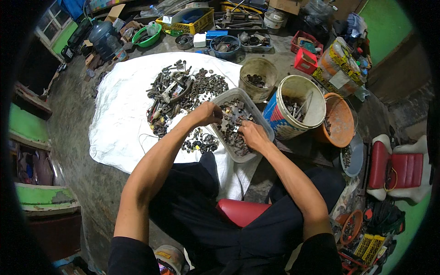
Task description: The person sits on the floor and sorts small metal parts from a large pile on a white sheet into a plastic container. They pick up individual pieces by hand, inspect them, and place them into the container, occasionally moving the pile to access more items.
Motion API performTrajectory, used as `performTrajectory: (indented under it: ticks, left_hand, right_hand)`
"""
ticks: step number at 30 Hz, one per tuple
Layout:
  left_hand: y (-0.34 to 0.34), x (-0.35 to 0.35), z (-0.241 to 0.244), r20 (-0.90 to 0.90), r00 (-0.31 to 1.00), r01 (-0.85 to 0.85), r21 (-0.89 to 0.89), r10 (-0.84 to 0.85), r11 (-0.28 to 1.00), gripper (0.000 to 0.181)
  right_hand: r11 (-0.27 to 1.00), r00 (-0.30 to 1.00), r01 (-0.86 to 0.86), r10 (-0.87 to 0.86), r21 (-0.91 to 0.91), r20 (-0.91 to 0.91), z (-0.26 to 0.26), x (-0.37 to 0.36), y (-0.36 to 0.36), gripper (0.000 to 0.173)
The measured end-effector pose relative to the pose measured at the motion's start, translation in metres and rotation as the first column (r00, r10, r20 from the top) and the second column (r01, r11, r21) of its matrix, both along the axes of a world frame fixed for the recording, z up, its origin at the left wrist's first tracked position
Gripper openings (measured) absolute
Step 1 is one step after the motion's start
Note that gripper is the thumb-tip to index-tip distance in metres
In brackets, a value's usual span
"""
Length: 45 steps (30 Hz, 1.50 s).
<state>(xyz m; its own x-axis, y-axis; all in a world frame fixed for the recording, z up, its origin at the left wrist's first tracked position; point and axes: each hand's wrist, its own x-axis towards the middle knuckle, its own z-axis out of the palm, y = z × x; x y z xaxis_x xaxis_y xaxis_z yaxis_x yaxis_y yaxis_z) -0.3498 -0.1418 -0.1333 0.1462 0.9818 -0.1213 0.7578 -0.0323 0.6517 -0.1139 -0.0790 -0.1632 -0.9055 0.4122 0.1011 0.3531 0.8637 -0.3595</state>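
Note:
A clear plastic bin (263, 120) of small metal parts and bolts lies before me, partly on a white woven sheet (117, 103). My left hand (208, 113) is over the bin's left edge, fingers curled together; whether they hold a part is hidden. My right hand (252, 134) reaches into the bin, its fingertips among the parts; I cannot tell if one is gripped. On the sheet left of the bin lie a large heap of bolts and metal fittings (172, 86) and, nearer me, a smaller pile of dark parts (201, 140).
Right of the bin stand a dirty round tub (258, 67), a white paint bucket (290, 127) with metal parts, and an orange bucket (340, 123). Crates and basins, among them a green basin (147, 42), line the far side. A red seat (240, 211) is beneath me.

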Motion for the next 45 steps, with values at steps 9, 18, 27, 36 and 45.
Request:
performTrajectory:
  ticks: [9, 18, 27, 36, 45]
  left_hand:
    - [0.003, 0.009, -0.01, -0.094, 0.995, -0.023, 0.027, 0.025, 0.999, 0.02]
    - [0.004, 0.019, -0.027, -0.151, 0.989, 0.0, 0.067, 0.01, 0.998, 0.023]
    - [0.003, 0.022, -0.021, -0.038, 0.999, -0.005, 0.159, 0.011, 0.987, 0.021]
    - [0.005, 0.022, -0.019, -0.172, 0.984, -0.031, 0.087, 0.045, 0.996, 0.035]
    - [0.004, 0.015, -0.015, -0.159, 0.972, -0.159, 0.096, 0.173, 0.983, 0.041]
  right_hand:
    - [0.997, 0.999, -0.036, 0.033, 0.067, 0.04, -0.003, 0.007, 0.004, 0.008]
    - [0.986, 0.981, 0.157, -0.148, 0.061, -0.124, 0.0, 0.002, 0.012, 0.013]
    - [0.955, 0.971, 0.23, -0.213, 0.189, -0.106, -0.023, -0.028, 0.025, 0.012]
    - [0.929, 0.928, 0.277, -0.324, -0.244, -0.183, -0.011, -0.029, 0.014, 0.02]
    - [0.514, 0.769, 0.261, -0.622, -0.817, -0.146, 0.013, -0.042, 0.034, 0.02]
